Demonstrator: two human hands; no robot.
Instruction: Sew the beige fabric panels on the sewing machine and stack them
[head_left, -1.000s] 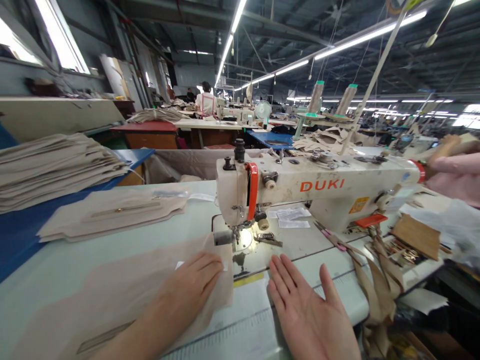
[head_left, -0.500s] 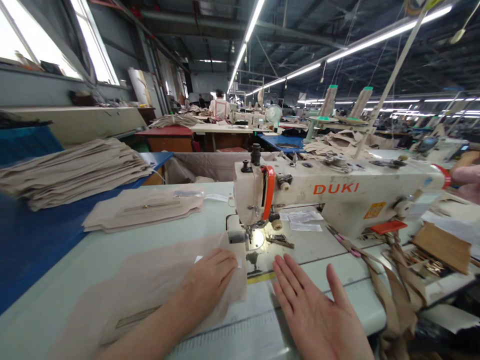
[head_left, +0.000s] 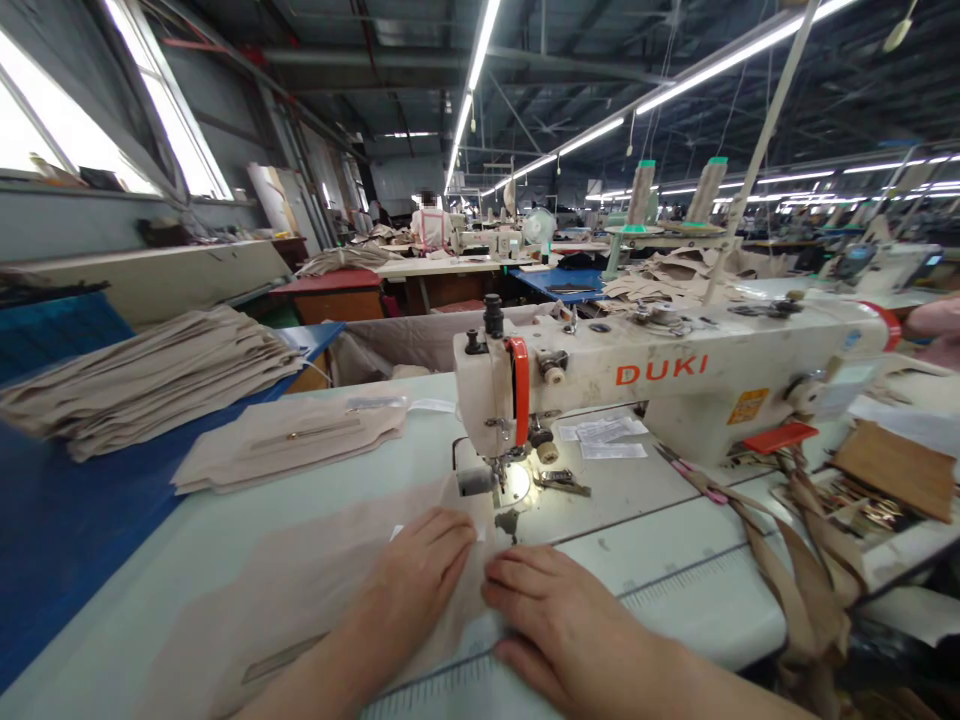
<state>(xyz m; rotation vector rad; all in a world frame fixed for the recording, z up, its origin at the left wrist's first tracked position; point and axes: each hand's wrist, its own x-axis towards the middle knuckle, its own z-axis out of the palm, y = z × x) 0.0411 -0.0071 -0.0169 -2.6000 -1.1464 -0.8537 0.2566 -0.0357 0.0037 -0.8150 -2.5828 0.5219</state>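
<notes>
A beige fabric panel point(head_left: 300, 560) lies on the sewing machine table, left of and in front of the needle. My left hand point(head_left: 420, 570) rests palm down on it, fingers together and lying flat; its thumb is hidden. White bits, apparently a label point(head_left: 396, 532), peep out beside those fingers. A zipper strip point(head_left: 285, 656) shows in the panel near my left forearm. At the panel's right edge, my right hand point(head_left: 547, 610) is palm down with its thumb apart from the fingers, fingertips touching the cloth. The sewing machine point(head_left: 491, 400) has its lamp lit above the needle plate point(head_left: 514, 484).
More zippered panels point(head_left: 300, 440) lie at the table's left, beside a tall cloth stack point(head_left: 165, 375) on a blue table. White labels point(head_left: 604, 436), a small metal tool point(head_left: 562, 482), pink-handled scissors point(head_left: 701, 482) and hanging beige straps point(head_left: 787, 560) are to the right. A person point(head_left: 430, 225) sits far ahead.
My right hand has turned from palm up to palm down and moved left onto the panel's edge. My left hand stays on the cloth. The view has shifted slightly.
</notes>
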